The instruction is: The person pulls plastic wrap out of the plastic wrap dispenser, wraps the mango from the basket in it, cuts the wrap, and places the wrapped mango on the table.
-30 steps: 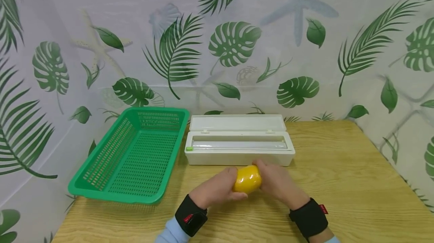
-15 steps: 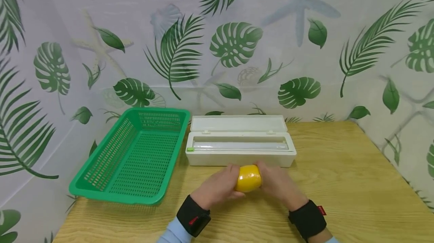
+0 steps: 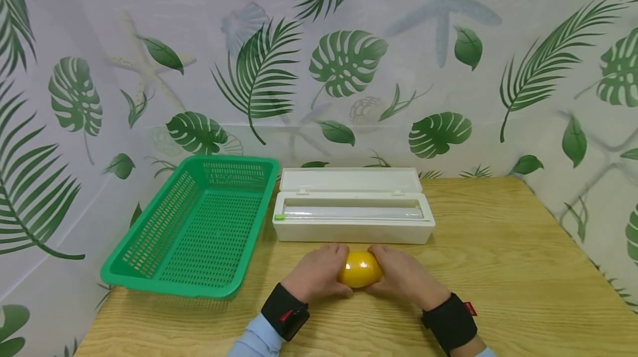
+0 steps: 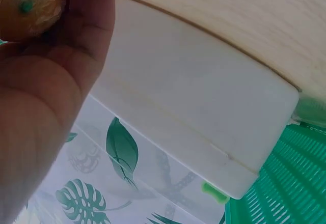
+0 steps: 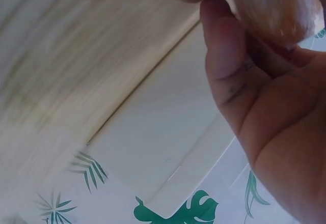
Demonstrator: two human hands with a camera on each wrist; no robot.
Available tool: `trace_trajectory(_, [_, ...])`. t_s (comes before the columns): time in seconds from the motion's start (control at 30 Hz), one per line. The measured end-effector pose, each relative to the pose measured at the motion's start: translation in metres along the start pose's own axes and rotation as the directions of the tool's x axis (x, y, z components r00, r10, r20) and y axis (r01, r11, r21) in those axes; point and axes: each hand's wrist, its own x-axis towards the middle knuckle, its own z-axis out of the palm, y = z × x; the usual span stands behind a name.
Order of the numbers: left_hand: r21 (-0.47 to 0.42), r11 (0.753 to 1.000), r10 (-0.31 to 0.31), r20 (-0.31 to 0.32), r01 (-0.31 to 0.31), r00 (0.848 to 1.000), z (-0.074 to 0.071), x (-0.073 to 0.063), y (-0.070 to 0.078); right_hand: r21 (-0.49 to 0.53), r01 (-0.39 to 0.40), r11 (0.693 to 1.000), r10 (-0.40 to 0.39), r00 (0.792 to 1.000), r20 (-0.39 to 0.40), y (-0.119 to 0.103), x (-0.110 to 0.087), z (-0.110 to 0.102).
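Note:
An orange (image 3: 360, 269) in shiny clear plastic film sits between both hands in the head view. My left hand (image 3: 319, 271) grips its left side, while my right hand (image 3: 405, 277) grips the right side, thumbs near the top. From the left wrist the orange (image 4: 28, 10) shows a green stem spot and wrinkled film. In the right wrist view the wrapped orange (image 5: 277, 10) is partly cut off by the frame. Just beyond the hands stands a white cling film dispenser (image 3: 354, 233), its lid (image 3: 350, 180) raised, with a film roll (image 3: 351, 212) and a green slider (image 3: 279, 217).
A green plastic basket (image 3: 231, 285) with slotted walls stands left of the dispenser, close beside it. Everything rests on a wood-grain table (image 3: 498, 257). Behind hangs a leaf-patterned cloth (image 3: 389, 69).
The orange has turned and come slightly lower and nearer between the hands. Both hands have shifted their fingers and still hold it. Dispenser and basket stay put.

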Motion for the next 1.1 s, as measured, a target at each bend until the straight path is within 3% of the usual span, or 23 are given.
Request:
trace_trajectory(0.17, [-0.008, 1.000, -0.003, 0.005, 0.003, 1.000, 0.0024, -0.0003, -0.0005, 0.007, -0.014, 1.000, 0.013, 1.000, 0.023, 0.0011, 0.0005, 0.0001])
trace_trajectory(0.4, [-0.077, 0.997, -0.011, 0.042, 0.014, 0.999, 0.0003, -0.0030, -0.0012, 0.060, 0.031, 0.998, -0.034, 0.998, 0.059, 0.0038, 0.0023, 0.0017])
trace_trajectory(0.6, [-0.123, 0.992, -0.006, 0.058, 0.013, 0.998, -0.0004, -0.0035, -0.0019, 0.038, 0.065, 0.997, -0.067, 0.997, 0.042, 0.0056, 0.0007, 0.0028])
trace_trajectory(1.1, [-0.166, 0.985, -0.023, 0.087, 0.038, 0.996, 0.0007, -0.0046, -0.0074, 0.084, 0.045, 0.995, -0.052, 0.995, 0.081, 0.0045, 0.0016, 0.0014])
